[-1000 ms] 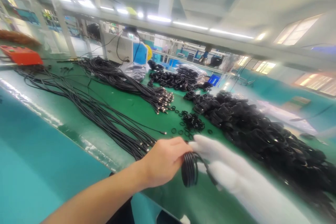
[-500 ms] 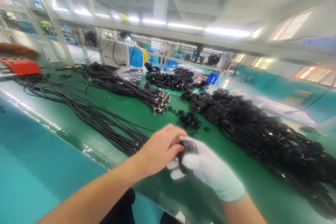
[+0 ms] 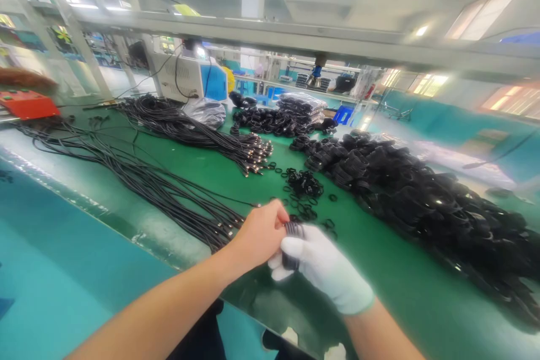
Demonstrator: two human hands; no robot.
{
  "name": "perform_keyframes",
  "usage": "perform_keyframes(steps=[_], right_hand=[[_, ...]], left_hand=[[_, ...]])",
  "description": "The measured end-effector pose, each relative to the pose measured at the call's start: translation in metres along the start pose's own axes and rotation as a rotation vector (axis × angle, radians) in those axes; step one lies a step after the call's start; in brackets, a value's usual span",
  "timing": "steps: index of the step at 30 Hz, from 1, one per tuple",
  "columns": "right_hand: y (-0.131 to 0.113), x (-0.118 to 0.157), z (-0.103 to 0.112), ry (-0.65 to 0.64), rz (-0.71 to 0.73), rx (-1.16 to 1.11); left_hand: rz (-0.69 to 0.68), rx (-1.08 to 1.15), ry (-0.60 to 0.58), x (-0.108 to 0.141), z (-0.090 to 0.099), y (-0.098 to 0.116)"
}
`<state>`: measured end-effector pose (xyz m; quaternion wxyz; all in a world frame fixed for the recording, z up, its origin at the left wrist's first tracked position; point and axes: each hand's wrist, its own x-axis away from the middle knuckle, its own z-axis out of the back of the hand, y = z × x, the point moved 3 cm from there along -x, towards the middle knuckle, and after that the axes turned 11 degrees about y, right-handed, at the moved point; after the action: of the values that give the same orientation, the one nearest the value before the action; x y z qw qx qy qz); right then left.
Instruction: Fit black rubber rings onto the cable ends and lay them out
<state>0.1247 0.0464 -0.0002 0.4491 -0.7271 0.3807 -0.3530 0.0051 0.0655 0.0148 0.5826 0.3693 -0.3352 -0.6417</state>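
Note:
A small coil of black cable (image 3: 291, 261) sits between my hands, above the green tabletop near its front edge. My right hand (image 3: 324, 270), in a white glove, is closed round the coil, its thumb across the near side. My left hand (image 3: 262, 234) is bare, and its fingers are closed at the coil's upper left edge; the fingertips are partly hidden, so what exactly they pinch is unclear. Just beyond the hands lies a pile of small black rings (image 3: 304, 183). Straight black cables (image 3: 169, 194) with metal plugs stretch out left of my left hand.
A second cable bundle (image 3: 198, 138) with its plugs pointing right lies farther back. Coiled black cables (image 3: 405, 197) form a large heap along the right side. At the back stand a white and blue machine (image 3: 194, 80) and a red box (image 3: 29, 104) at far left.
Both hands have shifted slightly left with the coil, which is turned more upright in the glove. More loose rings show beyond the glove. The camera view has tilted down a little.

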Motion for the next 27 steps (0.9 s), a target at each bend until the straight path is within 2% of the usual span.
perform_keyframes(steps=[6,13,19,22,24,27], right_hand=[[0.008,-0.001,0.002,0.016,-0.082,0.042],[0.013,0.003,0.005,-0.001,-0.138,-0.050],[0.019,0.000,0.005,0.019,-0.122,-0.057],[0.022,-0.001,0.012,0.065,-0.116,-0.108],[0.023,-0.001,0.021,0.095,-0.131,-0.204],[0.024,-0.001,0.036,0.119,-0.166,-0.345]], left_hand=[[-0.043,-0.143,-0.015,-0.004,-0.001,-0.005],[-0.204,-0.244,0.010,0.005,0.003,0.005],[-0.195,-0.248,-0.023,-0.001,-0.002,0.001],[-0.160,-0.185,-0.071,-0.008,0.004,0.000],[-0.157,-0.165,-0.053,-0.011,0.013,-0.003],[-0.200,-0.283,-0.044,-0.006,0.018,-0.013]])
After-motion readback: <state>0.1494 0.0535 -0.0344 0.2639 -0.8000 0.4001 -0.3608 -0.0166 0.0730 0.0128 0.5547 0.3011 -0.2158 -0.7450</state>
